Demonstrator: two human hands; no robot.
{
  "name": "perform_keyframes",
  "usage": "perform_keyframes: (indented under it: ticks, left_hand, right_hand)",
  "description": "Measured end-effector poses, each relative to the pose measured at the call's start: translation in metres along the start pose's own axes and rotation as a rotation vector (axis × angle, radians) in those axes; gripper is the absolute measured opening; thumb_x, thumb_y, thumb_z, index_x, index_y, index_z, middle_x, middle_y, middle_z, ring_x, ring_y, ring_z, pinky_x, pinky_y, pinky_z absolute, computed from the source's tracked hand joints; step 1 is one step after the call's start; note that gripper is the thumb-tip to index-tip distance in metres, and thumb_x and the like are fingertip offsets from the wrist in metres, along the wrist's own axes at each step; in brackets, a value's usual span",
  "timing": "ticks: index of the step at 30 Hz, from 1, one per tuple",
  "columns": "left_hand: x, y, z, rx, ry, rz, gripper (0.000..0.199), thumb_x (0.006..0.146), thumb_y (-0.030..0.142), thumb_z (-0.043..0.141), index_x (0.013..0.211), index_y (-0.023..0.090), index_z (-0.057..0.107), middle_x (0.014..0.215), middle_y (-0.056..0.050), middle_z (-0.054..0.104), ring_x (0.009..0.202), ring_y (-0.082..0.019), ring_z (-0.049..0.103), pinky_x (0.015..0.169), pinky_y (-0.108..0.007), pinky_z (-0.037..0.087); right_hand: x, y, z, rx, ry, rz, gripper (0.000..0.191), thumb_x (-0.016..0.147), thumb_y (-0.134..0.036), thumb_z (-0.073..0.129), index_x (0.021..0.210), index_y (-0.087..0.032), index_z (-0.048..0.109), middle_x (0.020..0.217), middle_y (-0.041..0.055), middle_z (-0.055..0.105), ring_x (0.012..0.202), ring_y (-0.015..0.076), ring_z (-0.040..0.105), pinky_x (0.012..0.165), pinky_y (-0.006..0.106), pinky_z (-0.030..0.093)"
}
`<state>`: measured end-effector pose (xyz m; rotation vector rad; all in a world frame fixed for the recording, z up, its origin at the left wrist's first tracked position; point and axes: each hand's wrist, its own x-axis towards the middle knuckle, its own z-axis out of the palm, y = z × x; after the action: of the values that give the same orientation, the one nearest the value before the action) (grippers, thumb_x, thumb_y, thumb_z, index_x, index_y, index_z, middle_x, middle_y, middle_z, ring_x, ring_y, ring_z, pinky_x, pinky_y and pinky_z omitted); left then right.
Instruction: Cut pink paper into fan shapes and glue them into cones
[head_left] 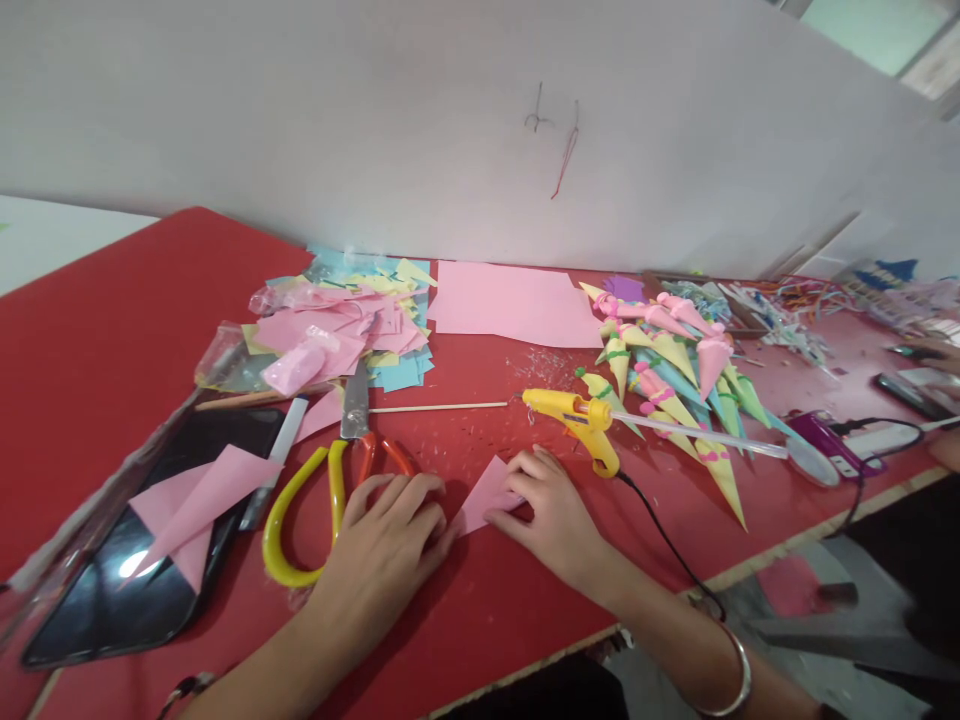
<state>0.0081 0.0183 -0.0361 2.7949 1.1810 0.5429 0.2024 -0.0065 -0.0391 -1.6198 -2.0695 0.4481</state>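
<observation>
On the red table, a small pink paper piece (480,500) lies between my hands. My right hand (551,510) pinches its right side between thumb and bent fingers. My left hand (394,540) is curled at the paper's left corner, with the index finger and thumb against it; the fingertips are partly hidden. Just left of that hand lie scissors with yellow handles (285,530), and a red-handled tool (367,455) is partly covered beside them. A yellow glue gun (574,415) with a clear glue stick rests beyond my right hand.
Pink paper cones (202,510) lie on a black phone (142,570) at left. Cut paper (322,335) is heaped behind. A pink sheet (510,305), a thin stick (442,407) and decorated paper cones (675,370) lie farther back. The gun's black cable (667,540) crosses the table edge. Another person's hand (934,352) shows at right.
</observation>
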Motion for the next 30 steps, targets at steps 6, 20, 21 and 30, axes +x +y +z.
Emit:
perform_keyframes:
  ticks: [6,20,21,30]
  left_hand:
    - [-0.001,-0.007,0.002,0.016,-0.067,0.036,0.035,0.091,0.029,0.031,0.072,0.021,0.059,0.093,-0.002,0.061,0.081,-0.017,0.053,0.083,-0.040,0.028]
    - [0.009,-0.024,-0.007,0.135,-0.239,0.480,0.049,0.087,0.014,0.039,0.131,0.037,0.034,0.121,0.000,0.053,0.094,-0.017,0.052,0.082,-0.033,0.034]
    - [0.009,-0.023,-0.008,0.111,-0.247,0.499,0.046,0.088,0.015,0.038,0.130,0.035,0.036,0.121,0.000,0.054,0.095,-0.016,0.052,0.083,-0.032,0.034]
    - [0.012,-0.024,-0.008,0.038,-0.237,0.472,0.039,0.089,0.016,0.037,0.123,0.033,0.045,0.120,0.004,0.058,0.096,-0.016,0.053,0.082,-0.031,0.032]
  right_hand:
    - [0.000,0.002,0.001,0.005,-0.012,-0.006,0.017,0.076,-0.031,0.063,0.067,-0.019,0.054,0.078,-0.0006,0.054,0.078,0.0163,0.049,0.089,0.037,0.034]
    - [0.001,0.004,-0.002,-0.006,-0.040,-0.015,0.011,0.076,-0.027,0.062,0.076,-0.019,0.055,0.082,0.0016,0.051,0.081,0.0178,0.047,0.080,0.035,0.038]
    - [0.000,0.005,-0.003,0.006,-0.052,-0.018,0.012,0.076,-0.028,0.062,0.078,-0.018,0.056,0.084,0.0022,0.051,0.083,0.0182,0.046,0.079,0.034,0.039]
    - [-0.002,0.009,-0.009,0.124,-0.041,0.037,0.014,0.074,-0.020,0.064,0.074,-0.018,0.051,0.084,0.0013,0.049,0.082,0.0162,0.047,0.074,0.029,0.040]
